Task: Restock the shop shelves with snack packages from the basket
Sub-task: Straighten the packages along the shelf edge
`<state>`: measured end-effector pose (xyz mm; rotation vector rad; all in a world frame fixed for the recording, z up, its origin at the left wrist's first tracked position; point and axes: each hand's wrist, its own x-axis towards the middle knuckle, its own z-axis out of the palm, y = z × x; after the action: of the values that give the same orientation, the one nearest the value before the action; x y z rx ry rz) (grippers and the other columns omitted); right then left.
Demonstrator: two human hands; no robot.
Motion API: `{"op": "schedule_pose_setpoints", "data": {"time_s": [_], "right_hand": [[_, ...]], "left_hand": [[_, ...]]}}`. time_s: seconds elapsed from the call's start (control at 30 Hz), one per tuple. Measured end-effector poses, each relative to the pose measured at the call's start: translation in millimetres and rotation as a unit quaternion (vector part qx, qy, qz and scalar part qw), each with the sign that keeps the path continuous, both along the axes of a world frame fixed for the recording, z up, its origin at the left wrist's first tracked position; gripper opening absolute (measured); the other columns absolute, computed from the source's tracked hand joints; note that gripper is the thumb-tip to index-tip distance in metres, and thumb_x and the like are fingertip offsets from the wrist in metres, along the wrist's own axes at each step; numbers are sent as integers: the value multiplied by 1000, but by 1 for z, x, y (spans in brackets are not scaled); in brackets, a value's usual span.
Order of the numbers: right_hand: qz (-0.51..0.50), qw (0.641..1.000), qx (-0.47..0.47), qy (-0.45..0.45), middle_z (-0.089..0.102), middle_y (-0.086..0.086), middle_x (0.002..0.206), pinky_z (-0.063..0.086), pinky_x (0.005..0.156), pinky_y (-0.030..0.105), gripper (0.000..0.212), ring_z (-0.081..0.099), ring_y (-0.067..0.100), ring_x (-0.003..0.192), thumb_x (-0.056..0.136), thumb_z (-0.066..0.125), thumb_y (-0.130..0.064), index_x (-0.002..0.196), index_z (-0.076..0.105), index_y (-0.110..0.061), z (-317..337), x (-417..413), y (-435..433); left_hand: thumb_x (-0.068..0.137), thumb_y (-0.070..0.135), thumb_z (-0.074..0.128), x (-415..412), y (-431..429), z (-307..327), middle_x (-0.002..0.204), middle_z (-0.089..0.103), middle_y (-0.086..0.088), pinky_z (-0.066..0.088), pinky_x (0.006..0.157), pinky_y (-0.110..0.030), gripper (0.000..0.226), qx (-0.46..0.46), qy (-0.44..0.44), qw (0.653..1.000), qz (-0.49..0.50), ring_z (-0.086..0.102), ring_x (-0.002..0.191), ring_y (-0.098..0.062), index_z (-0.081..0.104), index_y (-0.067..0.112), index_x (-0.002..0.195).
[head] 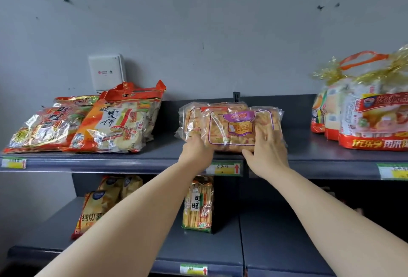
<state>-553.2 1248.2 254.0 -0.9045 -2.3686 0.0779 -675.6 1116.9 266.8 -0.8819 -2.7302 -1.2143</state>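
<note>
A clear snack package with a purple label, full of golden pieces, leans on the top shelf near its front edge. A second like package stands just behind it to the left. My left hand holds the front package at its lower left corner. My right hand lies against its right side, fingers spread over the wrapper and thumb under the bottom edge. The basket is out of view.
Red-and-orange rice cracker bags lie at the shelf's left. Large red-banded gift bags stand at the right. A white wall box hangs behind. On the lower shelf stand yellow chip bags and a cracker stick bag.
</note>
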Motion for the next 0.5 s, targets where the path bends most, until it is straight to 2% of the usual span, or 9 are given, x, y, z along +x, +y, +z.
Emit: {"op": "schedule_pose_setpoints", "data": {"time_s": [0.07, 0.17, 0.23, 0.3, 0.33, 0.4, 0.43, 0.5], "right_hand": [[-35, 998, -37, 30, -1, 23, 160, 28, 115, 53, 85, 8, 41, 147, 94, 50, -52, 154, 3, -15, 1, -4, 13], [-60, 991, -103, 55, -3, 27, 159, 24, 116, 54, 95, 6, 42, 148, 94, 51, -54, 154, -10, -13, 8, -9, 30], [-62, 986, -138, 73, -1, 26, 160, 24, 116, 55, 100, 9, 41, 148, 92, 53, -56, 154, -12, -13, 11, -14, 41], [-60, 980, -169, 87, 8, 24, 160, 31, 112, 56, 104, 21, 40, 145, 88, 55, -60, 154, -11, -13, 10, -20, 49], [-58, 978, -175, 102, 19, 22, 157, 37, 107, 54, 106, 31, 39, 140, 86, 58, -61, 154, -10, -15, 9, -23, 51], [-55, 974, -160, 153, 39, 19, 142, 46, 97, 49, 107, 46, 36, 126, 82, 64, -59, 154, -5, -18, 7, -29, 47], [-54, 972, -145, 178, 42, 18, 137, 46, 93, 48, 107, 48, 34, 122, 81, 66, -57, 153, -4, -19, 5, -32, 44], [-38, 970, -127, 204, 42, 16, 135, 45, 93, 46, 109, 47, 32, 121, 80, 66, -56, 154, -4, -19, 4, -42, 36]], "left_hand": [[92, 33, 56, -2, 17, 5, 130, 53, -9, 52, 88, -45, 56, 0, -8, 1000, 16, 55, 111, -29, 35, 15, 140], [94, 53, 47, -11, 27, 16, 136, 50, -9, 40, 100, -47, 64, -75, 78, 989, 101, 45, 126, -30, 35, 13, 141], [92, 65, 42, -24, 32, 20, 137, 52, -10, 38, 102, -46, 75, -86, 103, 986, 104, 44, 128, -30, 34, 12, 144], [87, 69, 48, -35, 40, 18, 126, 57, -9, 45, 100, -47, 81, -50, 20, 997, 58, 53, 117, -31, 35, 13, 143], [83, 70, 53, -39, 44, 15, 115, 59, -7, 48, 97, -48, 79, -18, -23, 999, 34, 57, 109, -30, 39, 14, 137], [76, 75, 58, -41, 50, 8, 97, 61, -2, 51, 92, -47, 70, 37, -42, 998, 19, 59, 98, -26, 49, 16, 112], [70, 80, 57, -41, 51, 6, 97, 61, -3, 51, 92, -47, 74, 60, -26, 997, 28, 58, 99, -26, 51, 16, 106], [65, 84, 54, -47, 48, 6, 112, 59, -5, 48, 95, -47, 85, 98, -4, 992, 80, 52, 112, -29, 55, 15, 114]]}}
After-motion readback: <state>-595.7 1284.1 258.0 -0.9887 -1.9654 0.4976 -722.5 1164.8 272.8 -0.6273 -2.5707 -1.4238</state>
